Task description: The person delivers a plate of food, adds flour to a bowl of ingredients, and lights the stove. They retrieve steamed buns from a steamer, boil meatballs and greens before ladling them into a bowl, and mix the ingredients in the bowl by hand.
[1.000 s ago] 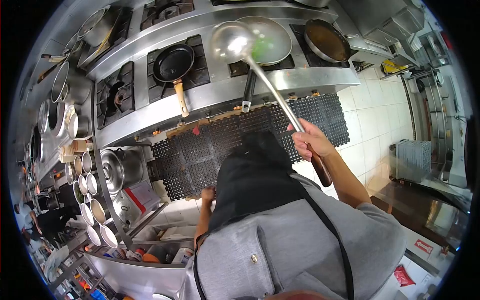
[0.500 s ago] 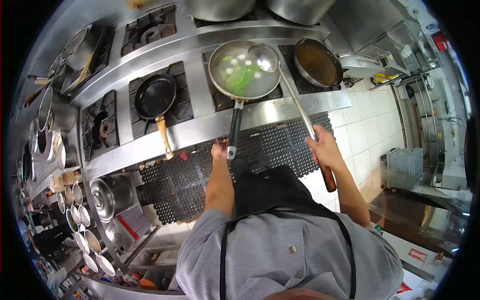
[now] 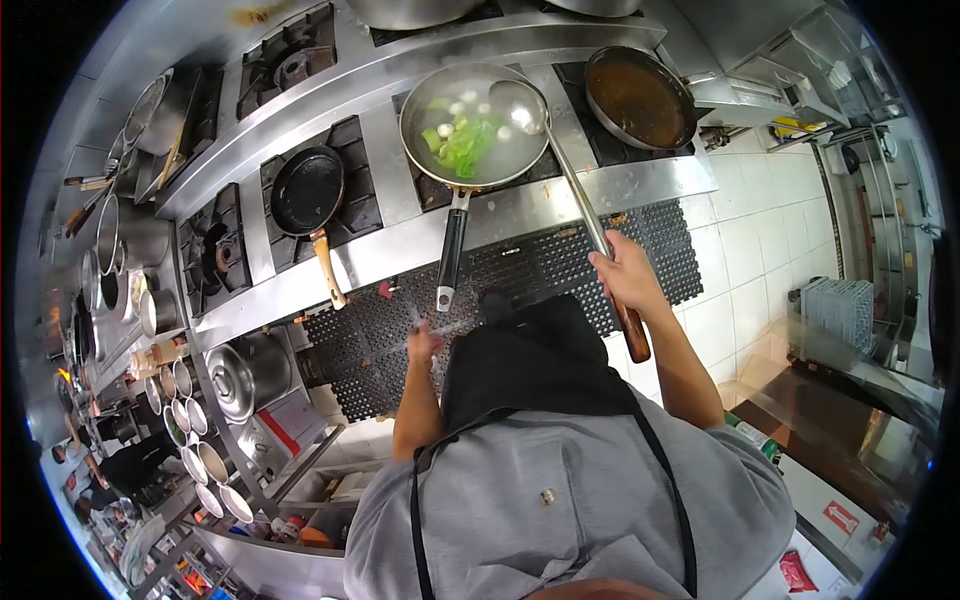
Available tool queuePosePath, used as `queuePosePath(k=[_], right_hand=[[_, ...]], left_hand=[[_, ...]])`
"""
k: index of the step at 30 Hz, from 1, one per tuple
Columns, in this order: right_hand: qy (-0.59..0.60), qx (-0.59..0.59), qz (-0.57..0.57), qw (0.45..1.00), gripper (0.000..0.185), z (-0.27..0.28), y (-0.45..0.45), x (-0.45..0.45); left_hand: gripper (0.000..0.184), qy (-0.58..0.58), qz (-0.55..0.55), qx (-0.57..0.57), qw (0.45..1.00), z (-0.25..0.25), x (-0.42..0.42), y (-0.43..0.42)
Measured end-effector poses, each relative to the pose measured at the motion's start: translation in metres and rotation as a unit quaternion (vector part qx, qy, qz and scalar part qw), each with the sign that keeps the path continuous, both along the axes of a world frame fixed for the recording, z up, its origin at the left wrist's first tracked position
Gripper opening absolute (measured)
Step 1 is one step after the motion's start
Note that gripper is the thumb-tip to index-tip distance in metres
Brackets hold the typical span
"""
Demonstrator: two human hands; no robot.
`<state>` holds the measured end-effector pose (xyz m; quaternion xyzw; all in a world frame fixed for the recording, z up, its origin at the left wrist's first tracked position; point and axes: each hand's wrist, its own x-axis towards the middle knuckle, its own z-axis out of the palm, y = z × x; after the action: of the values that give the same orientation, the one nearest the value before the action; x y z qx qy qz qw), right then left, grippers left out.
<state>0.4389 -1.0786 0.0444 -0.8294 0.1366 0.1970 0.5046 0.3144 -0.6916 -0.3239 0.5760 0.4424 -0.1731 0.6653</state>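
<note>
My right hand [image 3: 628, 272] is wrapped round the long handle of a ladle [image 3: 577, 186] with a wooden end. The ladle's metal bowl sits at the right inside of a frying pan [image 3: 412, 140], partly in cloudy liquid. Bright green leafy vegetables [image 3: 466, 147] and small white pieces lie in that liquid. The pan rests on a burner, its black handle [image 3: 452, 250] pointing towards me. My left hand [image 3: 424, 343] hangs low over the floor mat, apart from the pan handle. Motion smears its fingers.
A pan of brown liquid [image 3: 640, 100] stands on the right burner. To the left, a black frying pan [image 3: 308, 190] has its wooden handle jutting over the stove edge. Large pots [image 3: 415, 10] stand behind. A lidded pot [image 3: 240, 380] and a rack of bowls [image 3: 195, 420] are at left.
My left hand has moved down and back, away from the pan handle. My right hand still grips the ladle, its bowl still in the pan. The view has shifted slightly.
</note>
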Motion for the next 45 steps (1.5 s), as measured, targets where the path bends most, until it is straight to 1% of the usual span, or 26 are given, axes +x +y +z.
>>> queuePosePath(k=[2, 3, 4, 6, 7, 10, 12, 14, 15, 16, 17, 20, 21, 22, 23, 24, 25, 26, 27, 28, 29, 30, 31, 33, 38, 45], right_hand=[[0.009, 0.056, -0.016, 0.998, 0.016, -0.009, 0.002, -0.001], [0.021, 0.114, -0.004, 0.993, 0.014, -0.015, 0.001, -0.002], [0.021, 0.117, -0.003, 0.993, 0.014, -0.012, 0.003, -0.002], [0.077, 0.251, -0.038, 0.964, 0.012, 0.0, 0.006, -0.001], [0.078, 0.252, -0.035, 0.964, 0.012, 0.003, 0.008, -0.003], [0.0, 0.152, -0.02, 0.988, 0.013, 0.008, 0.013, -0.008], [-0.022, 0.122, -0.02, 0.992, 0.014, 0.012, 0.014, -0.009], [-0.064, 0.108, -0.016, 0.992, 0.015, 0.017, 0.014, -0.011], [-0.068, 0.133, -0.012, 0.989, 0.016, 0.018, 0.012, -0.013], [-0.071, 0.132, -0.009, 0.989, 0.016, 0.026, 0.015, -0.017], [-0.066, 0.15, -0.03, 0.986, 0.017, 0.041, 0.018, -0.022], [-0.063, 0.178, -0.048, 0.981, 0.019, 0.065, 0.019, -0.031], [-0.07, 0.218, -0.054, 0.972, 0.019, 0.068, 0.016, -0.034], [-0.076, 0.258, -0.061, 0.961, 0.02, 0.07, 0.013, -0.037], [-0.087, 0.287, -0.049, 0.953, 0.02, 0.066, 0.01, -0.038], [-0.084, 0.285, -0.038, 0.954, 0.02, 0.06, 0.011, -0.039], [-0.079, 0.302, -0.036, 0.949, 0.02, 0.053, 0.014, -0.04], [-0.073, 0.32, -0.034, 0.944, 0.021, 0.043, 0.013, -0.038], [-0.017, 0.268, -0.007, 0.963, 0.024, 0.024, -0.004, -0.029], [-0.014, 0.268, -0.002, 0.963, 0.024, 0.005, -0.016, -0.02], [-0.141, -0.006, 0.028, 0.99, 0.024, -0.013, -0.026, -0.01], [-0.257, -0.281, 0.05, 0.923, 0.025, -0.014, -0.026, -0.006], [-0.257, -0.282, 0.049, 0.923, 0.025, -0.013, -0.024, -0.003], [-0.156, -0.422, 0.034, 0.892, 0.028, 0.01, -0.003, -0.002], [-0.1, -0.436, 0.078, 0.891, 0.03, -0.013, 0.002, 0.004], [-0.177, -0.376, 0.067, 0.907, 0.027, -0.023, -0.037, 0.009]], left_hand=[[0.045, 0.059, 0.017, -0.021, 0.998, 0.008, -0.041, 0.026], [0.045, 0.086, 0.052, -0.009, 0.995, 0.011, -0.064, 0.036], [0.046, 0.112, 0.086, 0.004, 0.99, 0.015, -0.086, 0.045], [0.044, 0.126, 0.084, -0.001, 0.989, 0.024, -0.122, 0.062], [0.043, 0.139, 0.08, -0.009, 0.987, 0.026, -0.135, 0.066], [0.04, 0.138, 0.047, 0.019, 0.989, 0.053, -0.156, 0.06], [0.036, 0.127, 0.085, 0.037, 0.988, 0.05, -0.162, 0.06], [0.03, -0.049, 0.083, 0.127, 0.987, 0.046, -0.163, 0.079], [0.028, -0.113, 0.077, 0.161, 0.977, 0.065, -0.156, 0.091], [0.026, -0.176, 0.072, 0.194, 0.962, 0.107, -0.136, 0.103], [0.028, -0.207, 0.046, 0.296, 0.931, 0.16, -0.113, 0.11], [0.03, -0.295, 0.053, 0.473, 0.828, 0.351, -0.051, 0.109], [0.03, -0.314, 0.07, 0.536, 0.78, 0.389, -0.044, 0.125], [0.031, -0.344, 0.104, 0.532, 0.767, 0.444, -0.039, 0.119], [0.03, -0.398, 0.149, 0.543, 0.725, 0.479, -0.042, 0.131], [0.031, -0.478, 0.02, 0.587, 0.653, 0.543, -0.044, 0.128], [0.041, -0.591, 0.066, 0.613, 0.52, 0.578, -0.04, 0.11], [0.055, -0.723, -0.052, 0.498, 0.476, 0.619, -0.049, 0.125], [0.055, -0.727, -0.078, 0.54, 0.417, 0.649, -0.055, 0.117], [0.057, -0.73, -0.099, 0.576, 0.354, 0.679, -0.06, 0.109], [0.057, -0.732, -0.135, 0.599, 0.296, 0.699, -0.065, 0.099], [0.056, -0.734, -0.17, 0.602, 0.265, 0.708, -0.072, 0.093], [0.056, -0.735, -0.201, 0.602, 0.241, 0.714, -0.077, 0.086], [0.055, -0.736, -0.238, 0.596, 0.215, 0.719, -0.084, 0.076], [0.054, -0.736, -0.274, 0.589, 0.191, 0.72, -0.095, 0.065], [0.052, -0.738, -0.262, 0.588, 0.203, 0.712, -0.099, 0.07]])
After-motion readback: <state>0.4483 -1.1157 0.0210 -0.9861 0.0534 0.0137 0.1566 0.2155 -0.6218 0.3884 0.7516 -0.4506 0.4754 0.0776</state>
